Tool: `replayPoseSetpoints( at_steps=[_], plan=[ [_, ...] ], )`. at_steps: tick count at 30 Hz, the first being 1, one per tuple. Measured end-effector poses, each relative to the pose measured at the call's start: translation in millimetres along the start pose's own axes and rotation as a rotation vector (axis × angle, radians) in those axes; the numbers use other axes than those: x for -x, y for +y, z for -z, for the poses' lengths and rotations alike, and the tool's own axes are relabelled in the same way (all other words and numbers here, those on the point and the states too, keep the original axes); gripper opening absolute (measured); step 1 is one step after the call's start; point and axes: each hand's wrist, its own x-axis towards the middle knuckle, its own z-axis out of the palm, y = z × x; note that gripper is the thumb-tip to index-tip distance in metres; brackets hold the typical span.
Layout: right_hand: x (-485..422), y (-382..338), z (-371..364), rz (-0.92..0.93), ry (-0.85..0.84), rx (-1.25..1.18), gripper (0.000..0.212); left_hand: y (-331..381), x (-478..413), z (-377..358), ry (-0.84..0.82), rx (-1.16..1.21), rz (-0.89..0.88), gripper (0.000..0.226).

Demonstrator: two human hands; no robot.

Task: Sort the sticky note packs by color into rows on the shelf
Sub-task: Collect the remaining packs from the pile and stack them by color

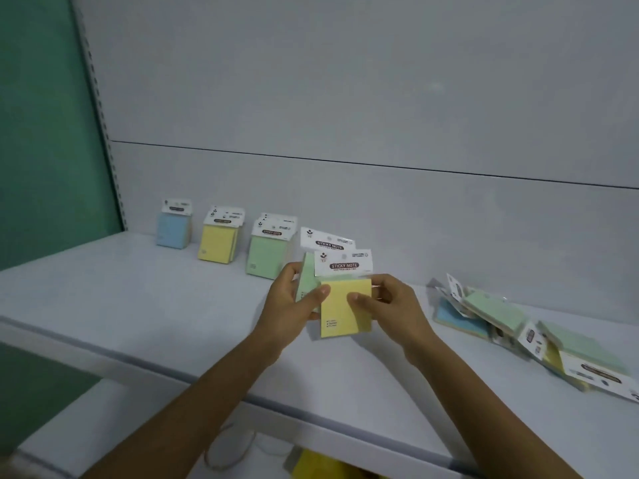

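Note:
Above the white shelf, both hands hold sticky note packs. My left hand grips a green pack with its thumb also on a yellow pack in front. My right hand pinches the yellow pack's right side. Against the back wall stand a blue pack row, a yellow pack row and a green pack row. An unsorted pile of packs lies flat at the right.
The shelf's grey back panel rises behind the rows. A green wall and a slotted upright post stand at the left. Below the shelf edge something yellow and a looped cord show.

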Motion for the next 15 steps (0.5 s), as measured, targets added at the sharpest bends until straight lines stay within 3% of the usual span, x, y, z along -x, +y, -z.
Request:
replayPoseSetpoints(
  at_steps=[4, 7, 10, 15],
  plan=[
    [-6.4, 2.0, -26.8, -0.010, -0.072, -0.066, 0.014, -1.7, 3.9, 27.4, 0.050, -0.014, -0.015, 0.024],
    [-13.6, 1.2, -44.5, -0.070, -0.032, -0.163, 0.014, -0.1, 5.6, 50.3, 0.145, 0.004, 0.015, 0.014],
    [-27.2, -4.4, -58.2, -0.141, 0.037, -0.263, 0.016, 1.0, 4.6, 80.1, 0.243, -0.041, 0.047, 0.018],
    [-48.0, -14.7, -84.0, -0.224, 0.071, -0.375, 0.022, -3.5, -8.9, 121.2, 0.287, -0.066, 0.094, 0.012]
  ],
)
